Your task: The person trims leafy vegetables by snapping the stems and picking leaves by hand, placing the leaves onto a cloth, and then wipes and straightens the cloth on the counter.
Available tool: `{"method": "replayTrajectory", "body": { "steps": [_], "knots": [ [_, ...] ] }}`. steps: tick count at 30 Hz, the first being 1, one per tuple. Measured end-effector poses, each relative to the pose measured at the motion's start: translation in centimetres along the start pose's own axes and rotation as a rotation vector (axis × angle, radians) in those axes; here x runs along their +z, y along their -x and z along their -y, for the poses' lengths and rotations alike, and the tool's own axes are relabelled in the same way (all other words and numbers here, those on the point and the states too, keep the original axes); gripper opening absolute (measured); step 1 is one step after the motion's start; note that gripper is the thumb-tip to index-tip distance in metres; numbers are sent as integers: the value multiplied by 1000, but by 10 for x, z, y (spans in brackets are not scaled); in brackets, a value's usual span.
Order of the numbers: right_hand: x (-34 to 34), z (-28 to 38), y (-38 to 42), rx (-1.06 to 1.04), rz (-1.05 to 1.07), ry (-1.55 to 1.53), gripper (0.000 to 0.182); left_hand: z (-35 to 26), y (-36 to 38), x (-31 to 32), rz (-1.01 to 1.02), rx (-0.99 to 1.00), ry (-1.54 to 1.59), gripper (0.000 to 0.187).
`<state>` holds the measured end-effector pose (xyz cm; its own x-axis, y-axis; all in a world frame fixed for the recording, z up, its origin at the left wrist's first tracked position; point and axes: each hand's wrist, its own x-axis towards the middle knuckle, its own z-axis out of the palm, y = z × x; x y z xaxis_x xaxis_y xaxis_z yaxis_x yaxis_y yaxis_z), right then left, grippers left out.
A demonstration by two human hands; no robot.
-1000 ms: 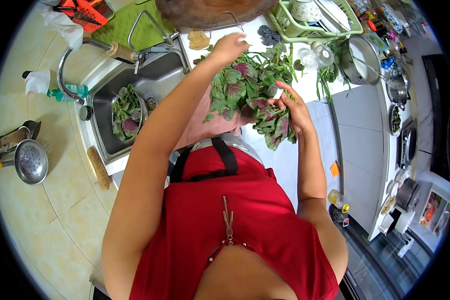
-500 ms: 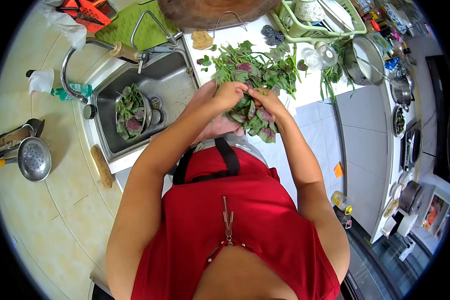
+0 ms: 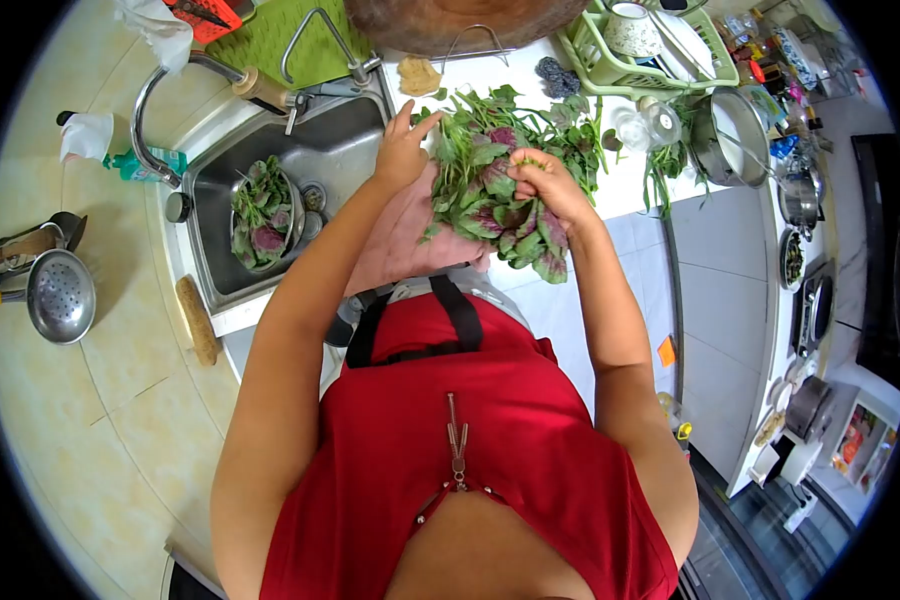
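My right hand (image 3: 550, 187) is closed around a bunch of red amaranth greens (image 3: 540, 240), whose purple-and-green leaves hang below the fist. My left hand (image 3: 403, 148) has its fingers apart and holds nothing that I can see; it is at the sink-side edge of the pile of amaranth (image 3: 565, 130) on the white counter. Beneath the left hand and the pile's edge a pink cloth (image 3: 400, 240) drapes over the counter front. More picked amaranth fills a metal bowl (image 3: 296, 222) in the sink.
The steel sink (image 3: 340, 150) with a curved faucet (image 3: 142, 120) is on the left. At the back stand a green dish rack (image 3: 615, 80) and a glass jar (image 3: 660, 122). A metal pot (image 3: 725, 140) is on the right. A strainer (image 3: 60, 290) hangs on the tiled wall.
My hands, together over the greens before, have parted. The left has moved up and left and spread its fingers; the right still grips the bunch.
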<state>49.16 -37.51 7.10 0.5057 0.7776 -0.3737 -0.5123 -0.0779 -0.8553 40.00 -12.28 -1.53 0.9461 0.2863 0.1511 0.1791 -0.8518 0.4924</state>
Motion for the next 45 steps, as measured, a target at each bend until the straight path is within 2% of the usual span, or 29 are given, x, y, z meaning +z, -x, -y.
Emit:
{"method": "replayTrajectory", "body": {
  "steps": [1,2,8,11,12,15,18,21,24,25,26,27,28,29,30,33,35,37,41,45],
  "knots": [
    [0,8,4,1,13,-18,3,1,-3,-2,21,55,-6,70],
    [-2,15,8,3,26,-37,3,2,-5,-3,20,91,-7,55],
    [-25,38,21,-52,42,-128,5,-2,-25,-20,-19,294,106,25],
    [-37,53,34,-73,-18,-228,5,-15,-29,-41,246,-69,471,15],
    [-39,55,35,-84,-18,-211,6,-17,-28,-42,223,-19,479,13],
    [-47,62,33,-126,-42,-222,6,-27,-26,-45,215,29,683,15],
    [-51,62,31,-141,-82,-200,8,-54,-23,-70,329,-34,640,18],
    [-54,64,28,-155,-56,-206,9,-58,-22,-76,303,34,559,19],
    [-59,66,25,-193,-76,-216,9,-64,-20,-84,216,-15,545,18],
    [-63,66,21,-208,-94,-217,10,-61,-22,-81,177,-84,713,17],
    [-73,66,14,-214,-140,-85,17,-55,-24,-76,136,-155,880,16],
    [-73,62,10,-239,-302,113,20,-51,-26,-73,93,-225,1046,16],
    [-72,59,7,-265,-464,311,23,-72,-23,-99,104,-383,1045,15],
    [-72,56,5,-289,-627,510,27,-70,-25,-99,88,-356,1058,15],
    [-66,59,5,-335,-662,574,28,-67,-26,-99,70,-329,1072,15],
    [-39,73,15,-545,-721,806,24,-66,-25,-102,31,-317,1036,15],
    [-5,85,24,-596,-730,890,16,-73,-26,-107,25,-317,979,16],
    [10,86,19,-879,-648,1149,14,-80,-24,-110,33,-304,919,16],
    [43,78,8,-902,-524,1274,21,-88,-21,-109,76,-191,791,18],
    [45,71,-8,-885,-507,1304,20,-94,-14,-115,59,-50,564,18]
  ]
}}
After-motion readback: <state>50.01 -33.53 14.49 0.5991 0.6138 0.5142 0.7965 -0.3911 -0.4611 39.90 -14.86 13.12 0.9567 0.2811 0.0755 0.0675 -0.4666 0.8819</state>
